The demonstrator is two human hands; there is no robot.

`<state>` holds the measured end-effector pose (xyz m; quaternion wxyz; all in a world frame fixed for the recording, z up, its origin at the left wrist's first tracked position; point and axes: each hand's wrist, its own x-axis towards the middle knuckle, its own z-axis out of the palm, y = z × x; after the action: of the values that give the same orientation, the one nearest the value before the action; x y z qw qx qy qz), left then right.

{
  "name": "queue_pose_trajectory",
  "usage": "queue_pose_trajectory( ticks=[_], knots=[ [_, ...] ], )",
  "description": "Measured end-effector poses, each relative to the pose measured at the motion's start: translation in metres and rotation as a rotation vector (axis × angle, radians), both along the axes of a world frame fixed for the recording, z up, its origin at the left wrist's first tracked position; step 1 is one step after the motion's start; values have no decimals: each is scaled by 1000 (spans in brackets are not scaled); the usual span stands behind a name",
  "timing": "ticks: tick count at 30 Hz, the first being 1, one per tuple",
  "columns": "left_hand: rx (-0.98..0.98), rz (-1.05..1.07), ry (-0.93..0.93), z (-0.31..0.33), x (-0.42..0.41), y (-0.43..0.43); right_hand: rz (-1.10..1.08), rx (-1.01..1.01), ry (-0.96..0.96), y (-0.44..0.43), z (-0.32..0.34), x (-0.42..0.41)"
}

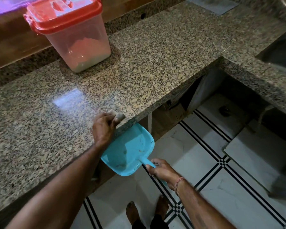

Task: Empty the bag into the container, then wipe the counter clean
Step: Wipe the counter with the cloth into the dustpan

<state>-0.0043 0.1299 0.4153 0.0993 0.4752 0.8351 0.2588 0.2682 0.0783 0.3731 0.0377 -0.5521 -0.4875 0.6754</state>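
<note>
We are looking at a home kitchen. We are seeing a speckled granite counter (pixel 139 66) running in an L, up and away from where the left hand (pixel 104 128) is resting at its edge. A steel sink (pixel 281 52) is sitting far right of that hand. A red-lidded storage container (pixel 73 35) is standing beyond it. White floor tiles (pixel 238 187) with black lines are lying below the right hand (pixel 162 171), which is gripping a blue dustpan (pixel 130 151).

Red-lidded container (pixel 73 35) upright on counter (pixel 147 52)

Only the container (pixel 73 35) stands on the counter (pixel 147 55); the granite around it lies open.
</note>
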Motion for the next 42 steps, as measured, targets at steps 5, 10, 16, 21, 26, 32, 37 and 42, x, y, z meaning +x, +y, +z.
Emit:
queue_pose_trajectory(
  ticks=[5, 10, 16, 21, 26, 32, 37, 42],
  knots=[
    [-47, -95, -28, 5, 3, 2, -21, -17, -2, -3, -9, 3],
    [-181, -160, -259, 24, -11, 20, -10, -55, 5, -6, -8, -6],
    [-77, -228, -67, 8, 33, -31, -13, -39, 4, -9, 4, -17],
    [-174, -285, 69, -30, 29, -70, -3, 23, -28, -11, 9, -17],
    [139, -209, 22, 6, 20, -44, 32, 26, -31, -17, 7, -20],
    [-84, -479, 89, 3, 23, -50, 18, 44, -25, -31, 5, -31],
    [-100, -83, -225, -6, 26, -99, 104, 42, -68, -40, 12, -36],
    [-52, 396, -489, -7, -9, -157, 307, 52, -77, -54, 10, -56]
  ],
)
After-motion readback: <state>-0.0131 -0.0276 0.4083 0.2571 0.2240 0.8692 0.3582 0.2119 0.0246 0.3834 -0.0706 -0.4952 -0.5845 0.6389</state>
